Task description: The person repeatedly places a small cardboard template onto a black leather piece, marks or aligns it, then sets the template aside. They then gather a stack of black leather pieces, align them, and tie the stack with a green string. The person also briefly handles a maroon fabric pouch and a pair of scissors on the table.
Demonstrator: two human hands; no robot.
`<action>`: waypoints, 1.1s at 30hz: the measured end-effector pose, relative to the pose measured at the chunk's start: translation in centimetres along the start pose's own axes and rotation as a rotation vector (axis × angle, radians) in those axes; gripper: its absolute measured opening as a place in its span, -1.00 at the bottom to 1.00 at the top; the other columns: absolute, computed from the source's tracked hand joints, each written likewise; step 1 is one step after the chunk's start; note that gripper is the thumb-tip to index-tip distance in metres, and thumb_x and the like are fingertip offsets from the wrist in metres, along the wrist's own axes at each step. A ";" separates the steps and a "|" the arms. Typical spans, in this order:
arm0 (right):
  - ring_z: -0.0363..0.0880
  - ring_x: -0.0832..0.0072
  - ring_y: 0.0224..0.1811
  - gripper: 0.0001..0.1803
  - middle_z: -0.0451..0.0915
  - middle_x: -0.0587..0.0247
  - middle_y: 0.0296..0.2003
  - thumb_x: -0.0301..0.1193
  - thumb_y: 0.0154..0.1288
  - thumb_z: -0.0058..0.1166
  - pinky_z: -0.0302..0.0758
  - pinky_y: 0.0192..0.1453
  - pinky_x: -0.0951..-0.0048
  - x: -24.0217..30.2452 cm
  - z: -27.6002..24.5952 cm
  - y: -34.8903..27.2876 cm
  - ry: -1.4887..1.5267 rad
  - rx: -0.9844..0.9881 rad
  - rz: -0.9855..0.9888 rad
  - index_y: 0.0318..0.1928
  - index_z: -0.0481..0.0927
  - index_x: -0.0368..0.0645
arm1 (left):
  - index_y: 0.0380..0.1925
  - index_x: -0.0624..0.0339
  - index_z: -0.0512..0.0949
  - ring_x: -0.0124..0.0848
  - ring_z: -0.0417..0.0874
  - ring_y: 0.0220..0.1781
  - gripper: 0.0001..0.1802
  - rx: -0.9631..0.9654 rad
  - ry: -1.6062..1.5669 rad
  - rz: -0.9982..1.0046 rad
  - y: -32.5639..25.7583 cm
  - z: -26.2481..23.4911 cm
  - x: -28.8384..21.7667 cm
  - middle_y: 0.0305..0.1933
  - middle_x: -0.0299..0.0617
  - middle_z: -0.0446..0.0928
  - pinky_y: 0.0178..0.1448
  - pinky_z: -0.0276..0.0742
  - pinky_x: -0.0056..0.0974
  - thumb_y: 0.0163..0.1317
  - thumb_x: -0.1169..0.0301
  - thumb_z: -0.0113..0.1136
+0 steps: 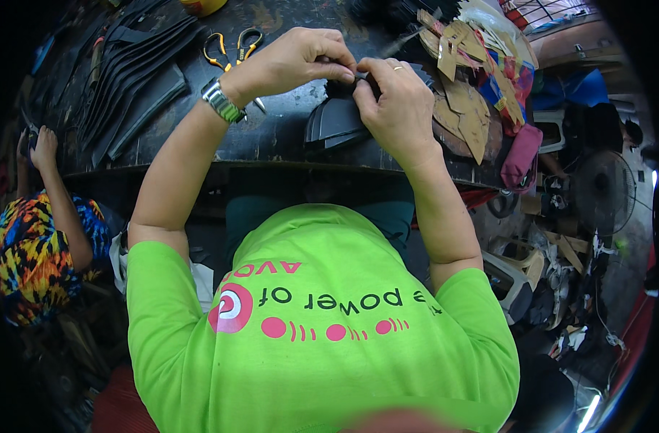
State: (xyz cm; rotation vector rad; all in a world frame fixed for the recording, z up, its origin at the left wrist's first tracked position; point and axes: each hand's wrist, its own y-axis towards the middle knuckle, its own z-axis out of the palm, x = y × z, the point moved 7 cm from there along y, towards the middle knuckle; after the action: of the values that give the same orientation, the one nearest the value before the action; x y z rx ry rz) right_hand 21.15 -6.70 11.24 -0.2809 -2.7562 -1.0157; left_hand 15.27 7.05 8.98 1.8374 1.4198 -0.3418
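Above the dark worktable, my left hand [300, 61] has its thumb and fingers pinched together. My right hand [401, 105], with a ring on one finger, is closed close beside it, and the fingertips of both nearly meet. What they pinch is small and dark, mostly hidden by the fingers. Just below lies a stack of black cut pieces [336, 121] near the table's front edge. A pair of pliers [232, 54] with yellow and black handles rests beside my left wrist, partly covered by it.
Several long black strips [138, 76] lie overlapped on the table's left. Brown card templates [461, 115] pile up at the right, near a maroon pouch [521, 157]. A co-worker in a bright patterned shirt [44, 249] sits at the left; a fan [605, 191] stands far right.
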 end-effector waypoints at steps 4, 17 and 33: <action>0.66 0.19 -0.23 -0.78 0.63 0.19 -0.26 -0.45 0.09 0.34 0.60 -0.17 0.25 0.0 0.2 0.1 0.027 0.053 0.004 -0.20 0.71 -0.14 | -0.06 0.25 0.70 -0.51 0.63 -0.12 -0.72 0.132 -0.333 -0.131 0.2 1.4 2.2 -0.18 -0.28 0.62 0.03 0.57 -0.38 0.45 0.25 0.27; 0.70 0.29 -0.22 -0.67 0.64 0.15 -0.17 -0.65 0.23 0.30 0.66 -0.13 0.37 -0.7 -0.6 0.3 0.450 0.036 -0.061 -0.01 0.74 -0.09 | -0.03 0.19 0.69 -0.63 0.48 -0.19 -0.69 0.123 -0.529 -0.221 -0.4 2.4 4.1 -0.22 -0.41 0.57 -0.04 0.47 -0.45 0.53 0.18 0.19; 0.62 0.36 -0.22 -0.67 0.61 0.23 -0.28 -0.23 0.62 0.02 0.58 0.06 0.29 -3.6 -0.2 0.0 1.188 -0.227 0.292 -0.17 0.63 -0.26 | -0.06 0.22 0.72 -0.67 0.47 -0.24 -0.74 0.048 -0.530 -0.266 0.1 2.2 3.8 -0.27 -0.45 0.56 -0.09 0.46 -0.46 0.47 0.27 0.27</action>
State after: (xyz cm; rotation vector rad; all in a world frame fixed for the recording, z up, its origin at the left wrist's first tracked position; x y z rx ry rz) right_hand 24.68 -7.28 10.50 -0.0540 -1.4947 -0.9544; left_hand 17.18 8.13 5.23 1.4420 1.2779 -0.9287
